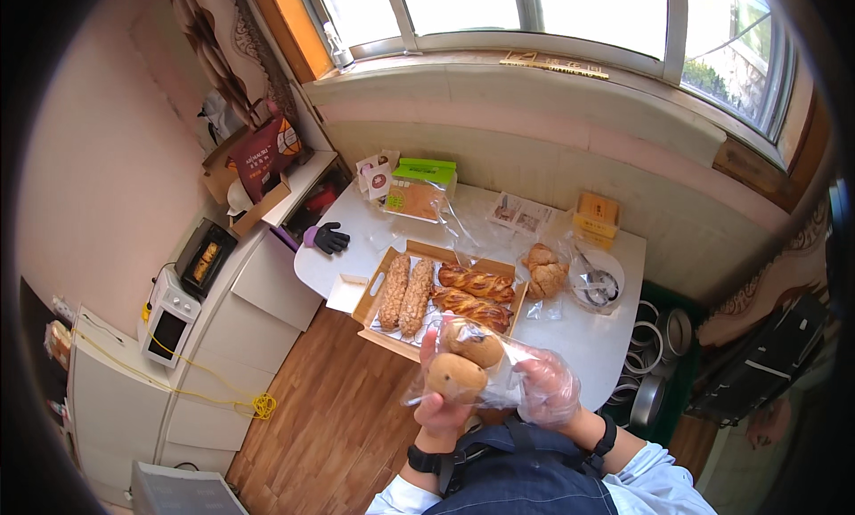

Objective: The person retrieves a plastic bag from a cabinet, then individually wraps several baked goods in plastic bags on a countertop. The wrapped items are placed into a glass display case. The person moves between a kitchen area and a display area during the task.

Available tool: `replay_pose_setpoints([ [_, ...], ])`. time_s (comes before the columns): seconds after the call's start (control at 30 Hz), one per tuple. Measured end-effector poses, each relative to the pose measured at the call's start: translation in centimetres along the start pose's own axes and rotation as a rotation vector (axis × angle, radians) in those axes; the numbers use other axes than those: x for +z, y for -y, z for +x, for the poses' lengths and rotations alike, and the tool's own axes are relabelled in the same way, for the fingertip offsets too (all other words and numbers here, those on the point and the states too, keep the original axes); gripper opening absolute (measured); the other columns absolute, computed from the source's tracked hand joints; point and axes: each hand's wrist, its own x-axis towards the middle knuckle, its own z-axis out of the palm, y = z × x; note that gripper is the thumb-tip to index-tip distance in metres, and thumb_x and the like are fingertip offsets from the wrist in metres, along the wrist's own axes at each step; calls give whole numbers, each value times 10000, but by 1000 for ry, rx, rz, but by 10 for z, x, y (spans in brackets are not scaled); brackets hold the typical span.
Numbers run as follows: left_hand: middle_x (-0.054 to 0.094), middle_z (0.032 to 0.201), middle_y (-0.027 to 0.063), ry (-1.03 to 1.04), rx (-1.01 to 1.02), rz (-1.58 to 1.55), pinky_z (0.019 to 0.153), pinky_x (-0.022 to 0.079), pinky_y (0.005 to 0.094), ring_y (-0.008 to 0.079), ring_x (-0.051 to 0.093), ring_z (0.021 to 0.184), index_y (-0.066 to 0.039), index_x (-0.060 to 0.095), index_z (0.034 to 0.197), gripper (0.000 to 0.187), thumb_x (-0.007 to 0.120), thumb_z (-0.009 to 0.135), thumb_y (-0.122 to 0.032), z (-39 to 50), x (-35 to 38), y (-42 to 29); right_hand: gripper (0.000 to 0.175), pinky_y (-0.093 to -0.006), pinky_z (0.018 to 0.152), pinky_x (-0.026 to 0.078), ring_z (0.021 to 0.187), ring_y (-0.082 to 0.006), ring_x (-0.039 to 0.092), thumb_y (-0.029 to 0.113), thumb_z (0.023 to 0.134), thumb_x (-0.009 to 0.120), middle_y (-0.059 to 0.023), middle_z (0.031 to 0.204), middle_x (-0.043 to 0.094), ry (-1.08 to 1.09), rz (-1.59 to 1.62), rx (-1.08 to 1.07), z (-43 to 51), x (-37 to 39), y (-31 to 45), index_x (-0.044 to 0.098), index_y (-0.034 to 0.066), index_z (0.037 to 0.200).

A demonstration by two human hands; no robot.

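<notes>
Two round brown buns, one [457, 379] nearer me and one [475, 343] beyond it, are inside a clear plastic bag [497, 396]. My left hand [442, 413] grips the bag's left side, with fingers around the buns. On the other side my right hand [553, 389], in a transparent disposable glove, has its fingers at the bag's right end. Just beyond the bag is an open cardboard box [371, 295]. In it lie two long crumb-coated loaves [406, 295] and two glazed twisted pastries [475, 282]. The bag overlaps the box's near edge in my view.
A croissant-like pastry [546, 272] and a round container with scissors [597, 282] stand right of the box on the white table [581, 345]. Farther back are a green-topped bag [421, 191], yellow packages [596, 218] and a black glove [330, 238]. Metal rings [644, 345] lie right of the table.
</notes>
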Motion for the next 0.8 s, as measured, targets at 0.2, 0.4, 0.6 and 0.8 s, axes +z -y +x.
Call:
replay_pose_setpoints([
  [0.2, 177, 1554, 125, 30, -133, 47, 1109, 281, 519, 366, 287, 1383, -331, 133, 1522, 1091, 727, 610, -260, -8, 14, -13, 333, -349, 860, 518, 1011, -297, 642, 17, 874, 612, -186, 1224, 595, 131, 487, 431, -2, -7, -4, 578, 22, 1205],
  [0.4, 72, 1571, 153, 157, -466, 27, 1129, 233, 499, 357, 201, 1420, -231, -130, 1514, 1338, 730, 585, -665, -4, 1, -26, 297, -360, 826, 543, 954, -313, 664, 11, 822, 663, -163, 1079, 663, 219, -78, 149, 3, -20, -20, 609, 39, 1112],
  [0.6, 156, 1547, 187, 75, -629, -258, 1127, 232, 501, 329, 229, 1411, -88, -12, 1523, 1378, 513, 550, -912, -6, -32, -22, 334, -364, 844, 534, 943, -299, 666, 61, 809, 682, -137, 1062, 669, 322, -121, 24, 5, -16, -23, 614, 53, 1136],
  [0.8, 395, 1394, 128, 28, -631, 240, 1056, 358, 349, 212, 422, 1275, -48, 103, 1507, 1012, 764, 802, -349, -9, -42, -2, 380, -376, 893, 514, 1055, -337, 616, 103, 821, 686, -177, 1159, 624, 437, -81, 92, 4, -1, -23, 586, 48, 1184],
])
